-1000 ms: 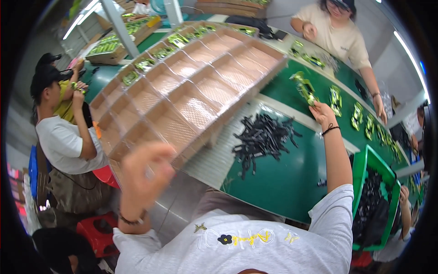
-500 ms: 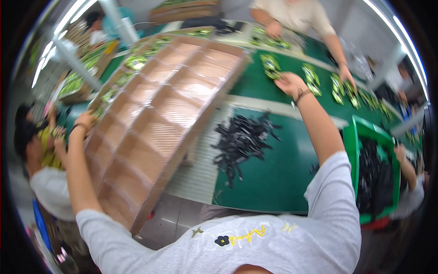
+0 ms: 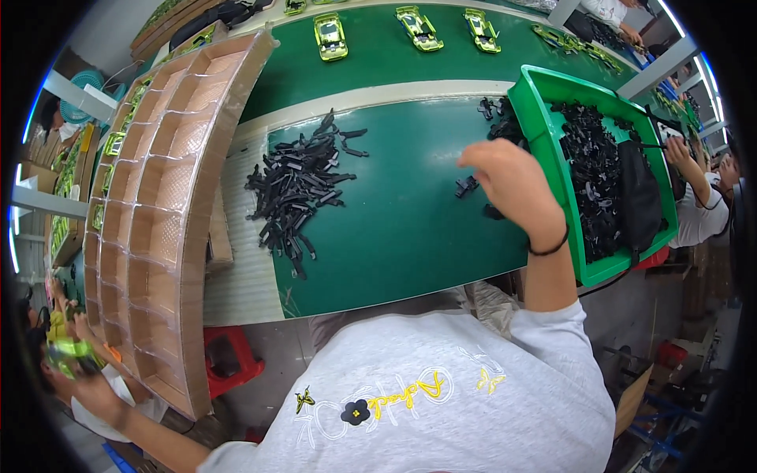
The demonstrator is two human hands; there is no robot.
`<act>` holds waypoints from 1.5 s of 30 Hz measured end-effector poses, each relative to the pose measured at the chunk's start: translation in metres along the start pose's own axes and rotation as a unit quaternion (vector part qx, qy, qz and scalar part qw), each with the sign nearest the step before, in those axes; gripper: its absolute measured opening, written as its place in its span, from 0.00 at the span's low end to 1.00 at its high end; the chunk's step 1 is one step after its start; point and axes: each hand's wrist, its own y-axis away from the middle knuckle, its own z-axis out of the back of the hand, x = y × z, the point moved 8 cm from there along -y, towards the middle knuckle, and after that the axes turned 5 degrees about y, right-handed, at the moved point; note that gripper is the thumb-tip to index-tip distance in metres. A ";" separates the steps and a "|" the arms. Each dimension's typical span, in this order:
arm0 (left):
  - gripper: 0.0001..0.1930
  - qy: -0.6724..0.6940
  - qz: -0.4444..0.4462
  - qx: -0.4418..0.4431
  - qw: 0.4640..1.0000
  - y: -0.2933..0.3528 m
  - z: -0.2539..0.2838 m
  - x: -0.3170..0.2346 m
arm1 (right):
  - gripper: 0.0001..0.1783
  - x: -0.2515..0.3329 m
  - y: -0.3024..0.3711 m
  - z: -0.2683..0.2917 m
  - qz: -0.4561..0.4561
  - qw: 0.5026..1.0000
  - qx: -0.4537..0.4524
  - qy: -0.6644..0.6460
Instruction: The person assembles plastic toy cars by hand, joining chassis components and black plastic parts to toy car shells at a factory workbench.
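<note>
My left hand [image 3: 93, 388], blurred at the lower left, is closed on a bright green toy car body [image 3: 71, 353]. It is outside the near end of a cardboard tray with compartments. My right hand [image 3: 512, 185] hovers over the green worktop [image 3: 410, 213], fingers bent and apart, with nothing visible in them. Just below its fingertips lie a few small black plastic parts [image 3: 467, 187]. Left of it spreads a heap of black strip-like parts [image 3: 303, 181]. Beside my right wrist stands a green bin [image 3: 587, 272] full of small black parts.
The divided cardboard tray [image 3: 189, 260] leans along the left. Green toy car bodies [image 3: 330, 37] sit on the far green belt [image 3: 371, 59]. A black bag [image 3: 640, 197] lies in the bin. A red stool [image 3: 236, 355] stands below. Other people work at left and right.
My right hand has drawn back from a green car body on the belt to the worktop. My left hand has left the tray's edge and now holds a car body. The view has shifted right.
</note>
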 end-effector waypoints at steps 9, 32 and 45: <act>0.39 0.409 0.402 0.332 0.749 0.235 -0.225 0.090 | 0.10 0.027 -0.025 -0.009 0.113 0.980 -0.044 -0.160; 0.55 0.372 0.533 0.492 0.579 0.279 -0.351 0.203 | 0.15 0.105 -0.050 0.011 0.250 0.940 -0.174 -0.154; 0.41 0.146 0.458 0.427 0.766 0.280 -0.344 0.228 | 0.15 0.141 -0.039 -0.017 0.281 0.932 -0.230 -0.026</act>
